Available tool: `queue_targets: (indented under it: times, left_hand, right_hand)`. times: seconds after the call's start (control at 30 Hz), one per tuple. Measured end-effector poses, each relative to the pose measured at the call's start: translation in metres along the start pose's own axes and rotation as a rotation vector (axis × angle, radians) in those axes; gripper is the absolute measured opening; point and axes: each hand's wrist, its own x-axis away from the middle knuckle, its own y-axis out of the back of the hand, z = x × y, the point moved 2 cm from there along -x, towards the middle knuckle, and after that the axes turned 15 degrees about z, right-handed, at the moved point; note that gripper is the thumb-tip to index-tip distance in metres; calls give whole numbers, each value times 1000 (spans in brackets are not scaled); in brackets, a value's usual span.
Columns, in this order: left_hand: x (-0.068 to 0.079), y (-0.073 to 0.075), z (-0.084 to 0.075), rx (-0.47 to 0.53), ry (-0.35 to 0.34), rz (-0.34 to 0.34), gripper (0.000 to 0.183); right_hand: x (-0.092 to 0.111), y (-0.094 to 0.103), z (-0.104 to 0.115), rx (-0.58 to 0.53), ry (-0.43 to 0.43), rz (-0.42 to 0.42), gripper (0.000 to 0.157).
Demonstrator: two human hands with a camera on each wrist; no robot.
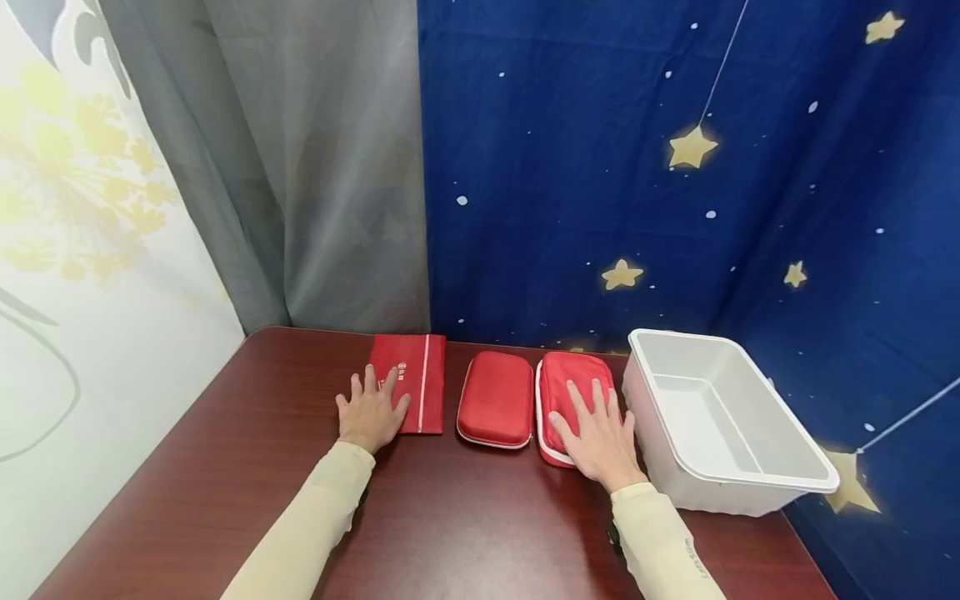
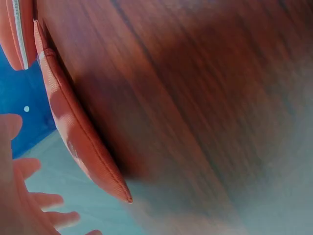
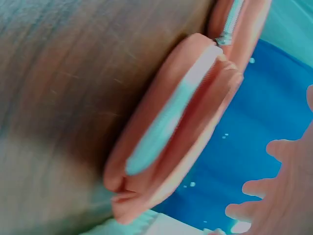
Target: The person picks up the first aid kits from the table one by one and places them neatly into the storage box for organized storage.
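Note:
Three red items lie in a row at the back of the dark wooden table. On the left is a flat red pouch with a white stripe. My left hand lies flat and spread, its fingers over the pouch's left edge. A red hard case sits untouched in the middle. My right hand rests flat with straight fingers on the right-hand red zip case. The left wrist view shows the pouch edge-on beside spread fingers. In the right wrist view the zip case lies beside fingers.
An empty white plastic bin stands just right of my right hand, near the table's right edge. A blue star-patterned curtain and a grey curtain hang right behind the table. The near half of the table is bare wood.

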Motion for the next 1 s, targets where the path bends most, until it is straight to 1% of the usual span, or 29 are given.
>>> queue_targets:
  times: [0.1, 0.2, 0.37, 0.53, 0.77, 0.9, 1.0]
  left_hand:
    - [1, -2, 1, 13, 30, 37, 70]
    - [1, -5, 2, 20, 57, 57, 72]
    - [3, -9, 3, 22, 87, 69, 74]
    - [2, -12, 6, 38, 93, 64, 76]
    - [0, -14, 10, 107, 96, 29, 82]
    - [-2, -14, 15, 149, 110, 10, 87]
    - [-4, -15, 16, 185, 112, -2, 87]
  right_hand:
    - [4, 9, 4, 13, 29, -32, 75]
    - [10, 21, 7, 24, 52, -84, 73]
    - [24, 42, 1, 18, 42, -182, 70]
    - [39, 54, -13, -14, 11, -274, 65]
    - [66, 66, -39, -62, -77, -348, 64]
    - [79, 72, -56, -70, -119, -419, 64]
    - [87, 75, -72, -90, -168, -435, 65]
